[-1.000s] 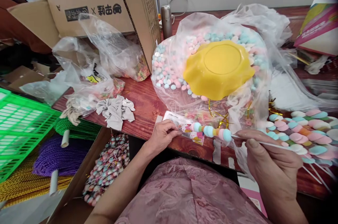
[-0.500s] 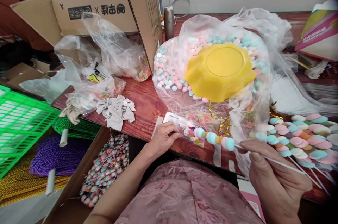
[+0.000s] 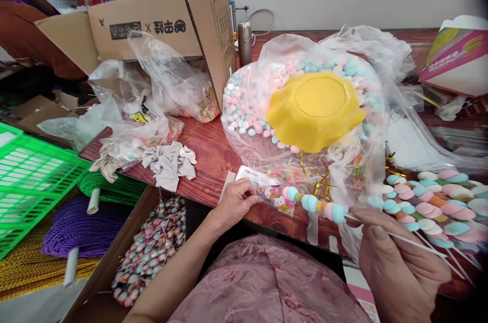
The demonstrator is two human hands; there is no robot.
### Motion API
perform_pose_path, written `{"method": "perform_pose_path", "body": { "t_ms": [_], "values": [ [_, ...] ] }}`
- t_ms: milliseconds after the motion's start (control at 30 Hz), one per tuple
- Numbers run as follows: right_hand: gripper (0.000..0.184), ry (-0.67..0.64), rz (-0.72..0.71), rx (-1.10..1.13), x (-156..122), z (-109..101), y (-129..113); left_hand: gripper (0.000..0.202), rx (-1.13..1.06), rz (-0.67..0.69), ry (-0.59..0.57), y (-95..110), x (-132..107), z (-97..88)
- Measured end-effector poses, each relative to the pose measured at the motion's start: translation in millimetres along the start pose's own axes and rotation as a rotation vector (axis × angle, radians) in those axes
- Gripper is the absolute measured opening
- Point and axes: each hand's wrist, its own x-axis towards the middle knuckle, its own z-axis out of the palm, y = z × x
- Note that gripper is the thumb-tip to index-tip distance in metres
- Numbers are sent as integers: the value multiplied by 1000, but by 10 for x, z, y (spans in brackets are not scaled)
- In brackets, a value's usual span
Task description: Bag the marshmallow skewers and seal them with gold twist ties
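The left hand (image 3: 237, 200) pinches the nine-o'clock end of a printed clear plastic sleeve (image 3: 285, 208); keep that end taut. A pastel skewer of soft round sweets (image 3: 311, 203) points toward ten o'clock, its tip overlapping the sleeve. The right hand (image 3: 402, 259), at four o'clock, grasps the thin white stick (image 3: 417, 245); best guide it gently, in line.

Head view faces down toward both hands (image 3: 237, 200) (image 3: 404, 257).
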Motion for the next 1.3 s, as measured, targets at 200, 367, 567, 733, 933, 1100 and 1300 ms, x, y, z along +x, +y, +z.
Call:
{"method": "perform_pose_path", "body": {
  "t_ms": [200,367,567,733,933,1100,1300],
  "values": [
    [8,9,18,118,17,31,122,21,38,31,-8,-6,-8,6],
    [8,-18,16,125,100,1,46,21,67,55,-25,6,-12,18],
    [6,-1,-7,149,186,49,-55,22,59,36,-22,2,-15,24],
    [8,-42,-59,162,103,56,70,20,46,50,-19,7,-13,17],
    [9,-91,-18,130,24,-22,117,22,50,65,-21,9,-8,12],
    [12,-181,22,88,37,-82,218,24,86,106,-50,42,-15,0],
    [14,-283,23,216,245,42,260,26,143,156,-104,60,-7,-10]
  ]
}}
